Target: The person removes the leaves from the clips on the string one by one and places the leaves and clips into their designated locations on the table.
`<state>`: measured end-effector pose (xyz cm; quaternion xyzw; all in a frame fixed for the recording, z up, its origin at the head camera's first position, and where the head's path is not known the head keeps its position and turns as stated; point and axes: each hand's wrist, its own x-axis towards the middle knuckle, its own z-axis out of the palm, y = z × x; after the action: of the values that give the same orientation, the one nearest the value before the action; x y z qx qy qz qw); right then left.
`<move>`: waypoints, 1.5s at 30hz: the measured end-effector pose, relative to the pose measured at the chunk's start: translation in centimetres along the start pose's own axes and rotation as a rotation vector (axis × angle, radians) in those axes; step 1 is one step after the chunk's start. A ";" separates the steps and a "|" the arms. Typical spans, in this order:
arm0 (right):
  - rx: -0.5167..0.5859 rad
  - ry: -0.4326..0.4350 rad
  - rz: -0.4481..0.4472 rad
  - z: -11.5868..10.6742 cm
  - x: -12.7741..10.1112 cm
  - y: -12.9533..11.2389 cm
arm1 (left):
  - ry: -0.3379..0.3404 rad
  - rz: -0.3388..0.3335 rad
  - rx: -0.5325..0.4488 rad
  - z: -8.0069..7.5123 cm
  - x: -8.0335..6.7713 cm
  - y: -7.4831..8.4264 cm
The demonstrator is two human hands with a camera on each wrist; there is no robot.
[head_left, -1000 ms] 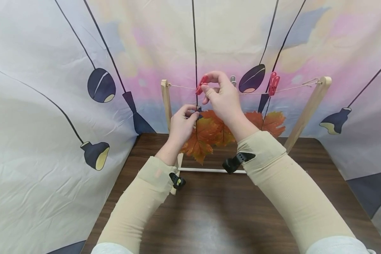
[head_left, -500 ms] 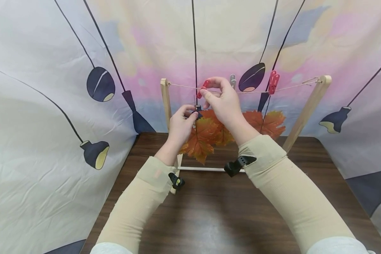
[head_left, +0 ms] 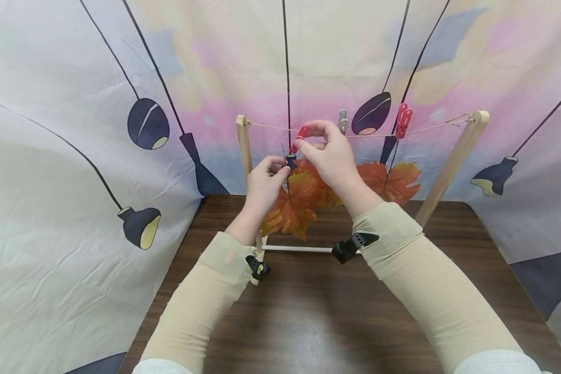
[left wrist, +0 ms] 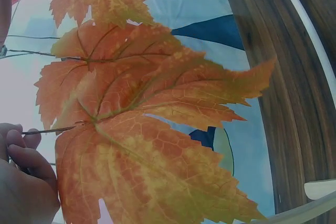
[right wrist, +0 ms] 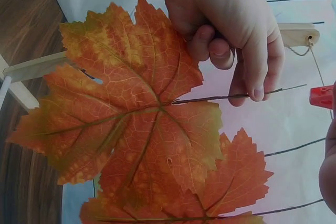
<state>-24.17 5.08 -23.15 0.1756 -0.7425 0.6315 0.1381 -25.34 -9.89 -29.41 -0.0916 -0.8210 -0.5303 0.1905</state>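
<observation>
Pinching the thin dark stem of an orange fabric maple leaf, left hand holds it upright just below the taut string. Right hand squeezes a red plastic clothespin directly above the stem tip, closer to the line.

We see a dark wooden surface. Behind and beside it hangs a creased fabric backdrop, pastel pink and cream, printed with dark hanging lamps.

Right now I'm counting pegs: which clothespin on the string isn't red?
The grey clothespin, clipped between the two red clothespins, just behind the right hand.
</observation>
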 end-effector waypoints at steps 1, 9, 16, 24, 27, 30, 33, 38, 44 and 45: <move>0.001 -0.004 -0.002 0.0 0.0 0.1 | -0.002 -0.001 0.000 0.0 0.0 0.0; 0.019 -0.015 0.017 -0.2 -1.1 -0.6 | -0.011 -0.023 -0.015 0.0 -0.3 -0.4; 0.001 -0.006 0.028 -0.4 -1.3 -0.2 | -0.012 -0.014 -0.050 0.0 -0.5 -0.9; -0.053 -0.006 -0.010 -0.5 -0.7 2.0 | -0.003 -0.006 -0.080 -0.2 -0.6 -1.6; -0.057 -0.006 0.005 -0.5 -1.1 2.4 | -0.003 -0.007 -0.088 -0.1 -0.8 -2.0; -0.060 -0.007 0.030 -0.5 -1.5 2.8 | -0.007 -0.014 -0.093 0.1 -1.1 -2.4; -0.052 -0.011 0.035 -0.5 -1.8 3.3 | -0.010 -0.032 -0.112 0.2 -1.3 -2.7; -0.040 -0.007 0.017 -0.5 -1.9 3.9 | -0.026 -0.056 -0.149 0.3 -1.6 -2.9; -0.059 0.000 0.018 -0.5 -2.0 4.3 | -0.018 -0.047 -0.155 0.2 -1.6 -3.2; -0.062 0.001 0.020 -0.5 -2.1 4.3 | -0.018 -0.046 -0.153 0.2 -1.6 -3.3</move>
<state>-24.17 6.36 -27.83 0.1636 -0.7635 0.6095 0.1374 -25.08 -11.01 -32.94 -0.0918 -0.7817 -0.5948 0.1633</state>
